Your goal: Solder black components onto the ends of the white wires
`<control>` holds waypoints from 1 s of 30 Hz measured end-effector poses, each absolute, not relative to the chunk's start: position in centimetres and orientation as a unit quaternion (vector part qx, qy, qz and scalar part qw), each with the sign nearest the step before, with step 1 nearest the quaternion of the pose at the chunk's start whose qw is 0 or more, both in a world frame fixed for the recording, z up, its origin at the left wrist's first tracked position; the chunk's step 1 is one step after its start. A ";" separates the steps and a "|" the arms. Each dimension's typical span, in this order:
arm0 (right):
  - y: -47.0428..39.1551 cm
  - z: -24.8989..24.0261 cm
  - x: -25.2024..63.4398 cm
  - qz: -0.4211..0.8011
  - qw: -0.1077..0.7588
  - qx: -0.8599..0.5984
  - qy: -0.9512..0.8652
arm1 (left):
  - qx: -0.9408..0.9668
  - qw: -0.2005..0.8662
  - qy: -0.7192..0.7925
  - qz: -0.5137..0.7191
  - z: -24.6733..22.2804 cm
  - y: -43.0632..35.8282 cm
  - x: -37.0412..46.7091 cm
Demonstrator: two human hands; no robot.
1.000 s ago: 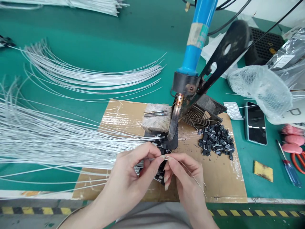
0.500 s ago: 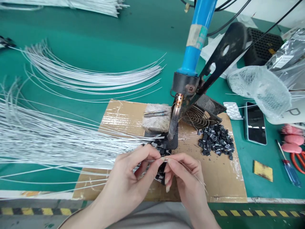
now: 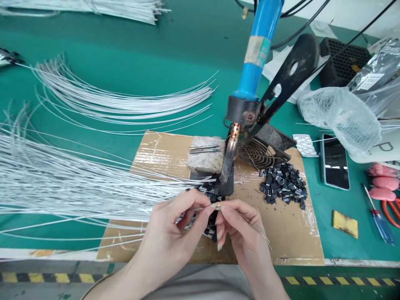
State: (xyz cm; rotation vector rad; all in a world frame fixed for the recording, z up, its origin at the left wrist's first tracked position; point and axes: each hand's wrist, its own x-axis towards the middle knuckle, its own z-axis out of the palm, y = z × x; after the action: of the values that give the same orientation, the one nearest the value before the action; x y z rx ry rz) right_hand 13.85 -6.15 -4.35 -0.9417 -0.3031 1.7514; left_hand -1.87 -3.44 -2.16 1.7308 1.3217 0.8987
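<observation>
My left hand [image 3: 179, 227] pinches a thin white wire between thumb and index finger, just below the soldering iron's tip. Fingertips nearly touching it, my right hand [image 3: 242, 225] is closed on a thin wire whose loose end [image 3: 264, 236] trails down to the right. The small joint between the fingertips is too tiny to make out. Below and behind the fingers lie black connectors [image 3: 214, 193]. A large bundle of white wires [image 3: 78, 175] reaches in from the left. The blue soldering iron [image 3: 258, 54] hangs in a black bracket above, tip [image 3: 228, 162] pointing down.
Cardboard [image 3: 296, 241] covers the bench under my hands. On it are a pale block [image 3: 206, 160], a coiled wire holder [image 3: 258, 152] and a pile of black connectors [image 3: 284, 185]. Rightward lie a phone [image 3: 335, 162], yellow sponge [image 3: 345, 224], screwdriver [image 3: 381, 225] and plastic bags [image 3: 340, 112].
Both hands stay almost in place, still pinching. The right hand has shifted very slightly left, and its trailing wire ends have moved a little.
</observation>
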 end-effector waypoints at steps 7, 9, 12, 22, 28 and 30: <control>-6.1 -4.3 13.7 0.725 0.545 -0.406 -0.116 | 0.695 0.342 0.523 0.357 -1.6 -3.4 -1.2; -6.1 -4.4 13.7 0.723 0.547 -0.406 -0.116 | 0.696 0.339 0.522 0.359 -1.5 -3.4 -1.2; -6.1 -4.5 13.7 0.723 0.547 -0.404 -0.121 | 0.698 0.339 0.519 0.359 -1.7 -3.4 -1.3; -6.1 -4.3 13.4 0.717 0.555 -0.406 -0.112 | 0.688 0.337 0.527 0.368 -1.9 -3.8 -1.1; -6.3 -4.1 13.0 0.706 0.569 -0.412 -0.093 | 0.670 0.345 0.538 0.377 -2.1 -3.9 -1.0; -6.3 -4.1 12.9 0.702 0.573 -0.412 -0.095 | 0.658 0.362 0.540 0.380 -2.2 -4.0 -1.0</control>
State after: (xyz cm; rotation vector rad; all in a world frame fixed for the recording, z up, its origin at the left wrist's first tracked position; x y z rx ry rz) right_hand 12.87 -6.31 -4.11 -0.9651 -0.2231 1.6464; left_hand -1.02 -4.00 -2.17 1.6939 1.3916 0.9787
